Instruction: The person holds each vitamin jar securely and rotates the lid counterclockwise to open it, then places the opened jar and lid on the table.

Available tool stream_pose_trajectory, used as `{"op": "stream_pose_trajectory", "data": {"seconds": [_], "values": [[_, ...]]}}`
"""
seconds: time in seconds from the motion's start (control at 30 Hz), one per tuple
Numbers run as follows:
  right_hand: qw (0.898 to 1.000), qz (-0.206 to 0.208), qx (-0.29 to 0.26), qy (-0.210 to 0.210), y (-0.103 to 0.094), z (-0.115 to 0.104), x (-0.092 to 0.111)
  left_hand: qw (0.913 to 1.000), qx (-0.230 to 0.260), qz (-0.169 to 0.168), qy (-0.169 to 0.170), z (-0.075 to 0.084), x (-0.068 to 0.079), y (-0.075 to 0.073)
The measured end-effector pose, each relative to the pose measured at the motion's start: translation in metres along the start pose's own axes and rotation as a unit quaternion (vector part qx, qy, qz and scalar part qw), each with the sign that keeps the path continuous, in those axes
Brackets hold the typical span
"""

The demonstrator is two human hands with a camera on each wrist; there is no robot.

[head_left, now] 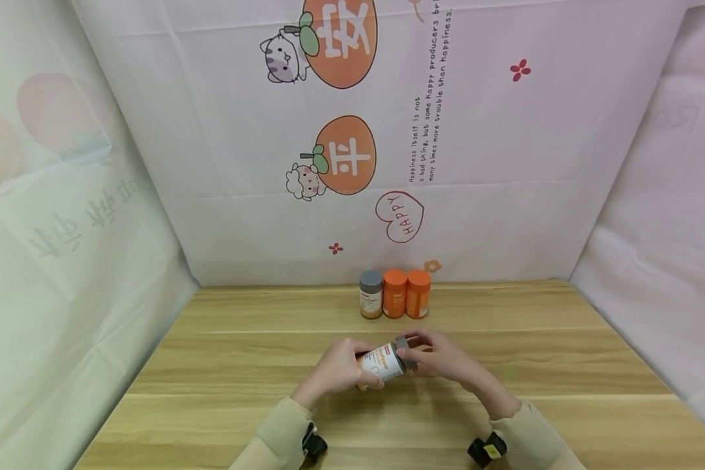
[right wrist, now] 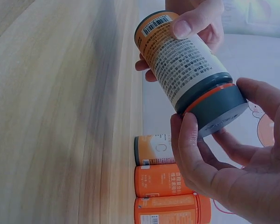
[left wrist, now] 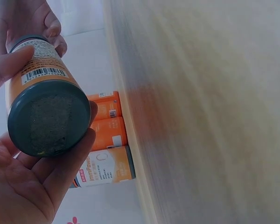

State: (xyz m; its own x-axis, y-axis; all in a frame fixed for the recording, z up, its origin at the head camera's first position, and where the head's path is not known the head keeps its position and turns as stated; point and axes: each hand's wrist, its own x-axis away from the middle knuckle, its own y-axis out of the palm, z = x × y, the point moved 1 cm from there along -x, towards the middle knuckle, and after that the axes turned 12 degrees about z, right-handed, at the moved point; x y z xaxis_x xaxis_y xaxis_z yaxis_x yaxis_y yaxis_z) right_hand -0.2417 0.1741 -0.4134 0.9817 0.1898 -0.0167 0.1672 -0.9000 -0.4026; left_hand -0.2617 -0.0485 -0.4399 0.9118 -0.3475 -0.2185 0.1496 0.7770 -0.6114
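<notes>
Holding the white-and-orange bottle (head_left: 383, 363) tilted in the air, above the middle of the surface (head_left: 241, 352) and between both hands. Gripping its body with the left hand (head_left: 343, 367), with thumb and fingers curled round it; pinching the dark grey cap (right wrist: 219, 109) by its rim with the thumb and fingers of the right hand (head_left: 440, 357). Apparently at the step of working the cap, though impossible to tell whether putting on or taking off, or how firmly seated. Judging from this grasp, calling next for a steady hold on the body, good alignment of cap and bottle, and an even turn or pull with the right fingertips, without skewing. Leaving untouched, further back, a grey-capped bottle (head_left: 371, 299), a middle orange bottle (head_left: 394, 297) and a right-hand orange bottle (head_left: 418, 297), upright in a close row near the rear edge. Beyond these, showing a printed cloth (head_left: 476, 130) as backdrop
</notes>
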Motion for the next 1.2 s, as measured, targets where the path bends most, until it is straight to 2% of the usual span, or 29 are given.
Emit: {"op": "stream_pose_trajectory", "data": {"seconds": [0.27,0.67,1.0,1.2], "values": [[0.999,-0.014,0.002,-0.047,-0.004,0.003,0.000,0.9999,0.006,0.000,-0.008,0.001,0.001,0.000],[0.995,-0.039,-0.026,-0.087,-0.008,0.006,-0.002,0.9999,0.006,0.003,-0.010,0.001,0.001,-0.001],[0.993,-0.053,-0.040,-0.097,-0.010,0.010,-0.005,0.9999,0.006,0.002,-0.009,0.003,0.001,-0.001],[0.994,-0.043,-0.033,-0.092,-0.012,0.010,-0.004,0.9999,0.009,0.002,-0.006,0.002,0.001,0.000]]}}
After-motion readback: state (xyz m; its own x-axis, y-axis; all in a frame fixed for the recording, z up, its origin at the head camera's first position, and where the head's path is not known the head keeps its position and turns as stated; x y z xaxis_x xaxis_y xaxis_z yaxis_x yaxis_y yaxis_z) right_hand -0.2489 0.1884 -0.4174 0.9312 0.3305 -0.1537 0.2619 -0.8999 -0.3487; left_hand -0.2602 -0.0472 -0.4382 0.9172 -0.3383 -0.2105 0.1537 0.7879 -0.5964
